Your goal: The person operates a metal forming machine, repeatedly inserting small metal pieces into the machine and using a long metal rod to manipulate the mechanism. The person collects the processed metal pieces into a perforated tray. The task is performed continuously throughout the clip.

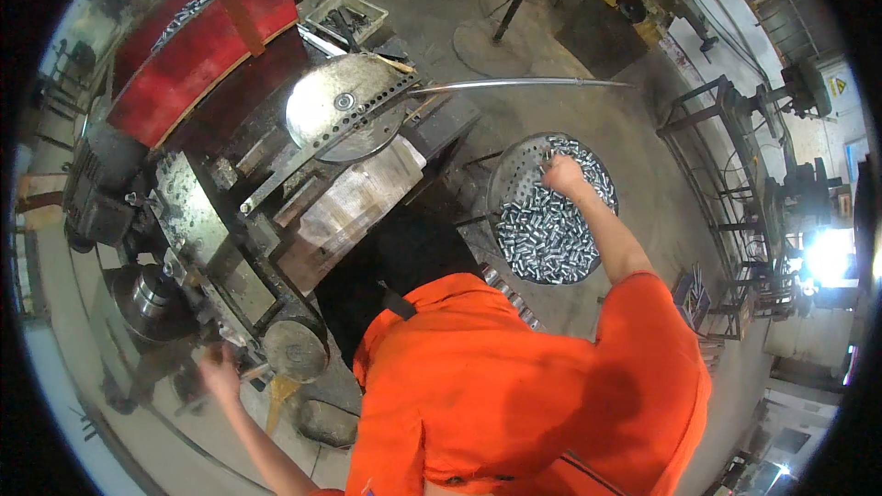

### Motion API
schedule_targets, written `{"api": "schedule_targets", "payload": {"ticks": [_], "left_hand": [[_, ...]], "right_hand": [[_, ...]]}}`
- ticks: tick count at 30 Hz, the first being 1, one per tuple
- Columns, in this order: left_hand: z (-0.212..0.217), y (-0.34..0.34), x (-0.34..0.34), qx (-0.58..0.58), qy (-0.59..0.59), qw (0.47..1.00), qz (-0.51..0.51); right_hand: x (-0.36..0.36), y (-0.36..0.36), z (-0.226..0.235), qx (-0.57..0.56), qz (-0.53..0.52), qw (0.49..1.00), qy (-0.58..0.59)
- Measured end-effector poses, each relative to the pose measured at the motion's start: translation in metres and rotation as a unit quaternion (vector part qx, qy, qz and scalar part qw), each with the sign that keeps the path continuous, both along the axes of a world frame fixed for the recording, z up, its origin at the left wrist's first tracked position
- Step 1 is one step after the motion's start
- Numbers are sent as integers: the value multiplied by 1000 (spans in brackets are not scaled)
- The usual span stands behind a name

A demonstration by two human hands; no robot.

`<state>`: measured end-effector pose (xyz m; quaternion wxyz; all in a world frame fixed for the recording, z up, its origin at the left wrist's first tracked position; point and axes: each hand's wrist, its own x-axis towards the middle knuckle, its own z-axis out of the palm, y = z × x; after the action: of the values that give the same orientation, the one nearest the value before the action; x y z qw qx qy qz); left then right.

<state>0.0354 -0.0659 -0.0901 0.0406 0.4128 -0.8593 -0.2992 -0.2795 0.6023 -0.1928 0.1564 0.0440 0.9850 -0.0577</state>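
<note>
Machine point(266, 184) fills the left half: dark greasy body, round perforated metal disc point(344, 110) on top, long thin metal rod point(524, 84) running off to the right from it. Red curved guard point(197, 46) behind, upper left. Chuck-like steel cylinder point(152, 298) at the machine's near left end, small round metal plate point(296, 349) just right of it. Grey tray point(347, 16) with tools on the concrete floor point(588, 119) beyond the machine. Fan stand and metal racks far right, well apart from the hands.

Person in an orange shirt point(514, 386), torso blocks the lower centre of the view.

Right hand point(562, 174) is stretched out over a round perforated basin point(514, 170) full of small shiny steel cylinders point(547, 234). Grip is curled down into the pile at the far rim, fingers buried among the parts; can't tell whether it has closed on any. Basin sits low to the right of the machine, bulk of the parts lies nearer the body than the hand.

Left hand point(220, 375) is down at the near-left corner of the machine, just left of the round plate, fingers clenched; what it's holding is too blurred to tell
</note>
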Motion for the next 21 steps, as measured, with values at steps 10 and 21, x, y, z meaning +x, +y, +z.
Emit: {"api": "schedule_targets", "payload": {"ticks": [10, 21], "left_hand": [[22, 18, 4, -126, -55, 990, 35], [3, 10, 15, -173, -44, 981, 76]], "right_hand": [[-14, -6, -64, 165, 189, 966, -63], [-15, -51, -25, 65, 181, 981, -21]]}}
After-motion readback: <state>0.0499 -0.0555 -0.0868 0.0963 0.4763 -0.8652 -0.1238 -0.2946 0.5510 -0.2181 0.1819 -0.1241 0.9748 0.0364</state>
